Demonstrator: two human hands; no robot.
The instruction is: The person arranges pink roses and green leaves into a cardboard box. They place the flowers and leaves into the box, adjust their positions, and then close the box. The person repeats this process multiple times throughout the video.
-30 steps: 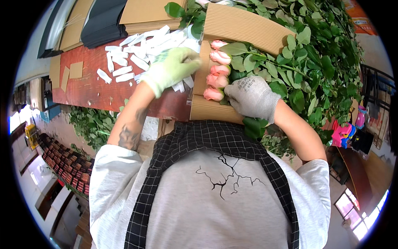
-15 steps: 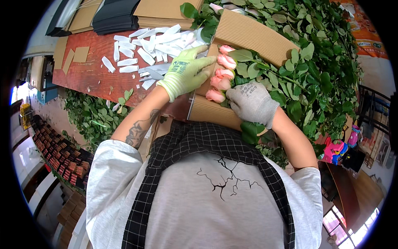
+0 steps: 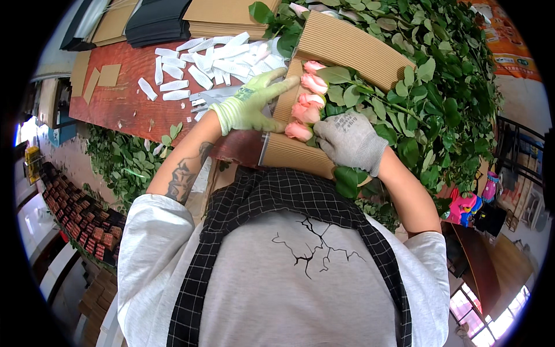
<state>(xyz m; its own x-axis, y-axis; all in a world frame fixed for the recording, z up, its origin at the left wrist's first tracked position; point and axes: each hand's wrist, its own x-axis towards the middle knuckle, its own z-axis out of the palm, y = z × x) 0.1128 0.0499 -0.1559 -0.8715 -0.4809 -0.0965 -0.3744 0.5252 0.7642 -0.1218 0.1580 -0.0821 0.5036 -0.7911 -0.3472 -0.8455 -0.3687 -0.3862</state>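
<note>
Several pink roses (image 3: 308, 108) lie in a row on a sheet of brown corrugated cardboard (image 3: 354, 47), their heads facing left and leafy stems running right. The cardboard's far and near parts rise around the flowers. My left hand (image 3: 250, 108), in a pale green glove, is open with fingers spread across the cardboard's left edge beside the heads. Its thumb reaches close to the nearest rose. My right hand (image 3: 351, 141), in a grey glove, is closed over the stem side just right of the nearest head. What its curled fingers hold is hidden beneath them.
White mesh flower sleeves (image 3: 199, 78) lie scattered on the red table (image 3: 124, 95) near a grey metal tool (image 3: 202, 99). Behind them stand stacks of black sheets (image 3: 156, 23) and brown cardboard (image 3: 222, 20). Piled leafy stems (image 3: 439, 110) cover the right side.
My left hand has moved slightly left and its thumb has spread down toward the nearest rose. My right hand stays almost in place, as do the roses.
</note>
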